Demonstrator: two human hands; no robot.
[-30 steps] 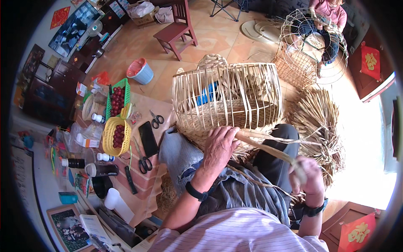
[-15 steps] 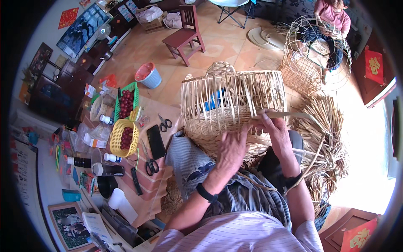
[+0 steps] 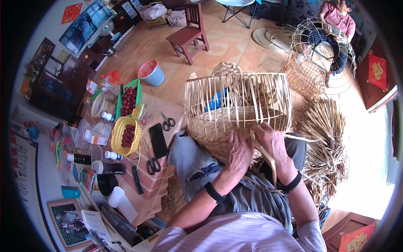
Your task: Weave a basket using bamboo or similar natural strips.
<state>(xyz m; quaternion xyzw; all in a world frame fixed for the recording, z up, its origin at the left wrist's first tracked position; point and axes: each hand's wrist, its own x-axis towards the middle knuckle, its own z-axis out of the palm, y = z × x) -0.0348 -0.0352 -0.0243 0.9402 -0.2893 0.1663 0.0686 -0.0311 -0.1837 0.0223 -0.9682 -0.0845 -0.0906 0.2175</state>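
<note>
A half-woven straw basket [image 3: 210, 131] rests against my lap, its upper part a cage of upright slats, its lower wall densely plaited. My left hand [image 3: 238, 152] presses on the near side of the wall, fingers bent onto the weave. Close beside it, my right hand [image 3: 272, 143] is closed at the same edge, its fingertips partly hidden. A flat straw strip [image 3: 264, 152] emerges between my hands and hangs down toward my right wrist. Another pale strand [image 3: 303, 137] sticks out to the right. Something blue [image 3: 217, 100] shows inside the basket.
To the right lies a large bundle of dry straw [image 3: 325, 138]. On the left, a low table holds scissors [image 3: 152, 164], a phone [image 3: 158, 140], fruit baskets [image 3: 115, 145] and bottles. Farther off stand a bin [image 3: 153, 75] and a chair [image 3: 184, 35]. Another person [image 3: 342, 21] handles a wire frame [image 3: 323, 54].
The straw strip, which pointed right from my raised right fingers, now hangs toward me. My right hand has come down onto the basket wall, and my left hand lies flatter against it.
</note>
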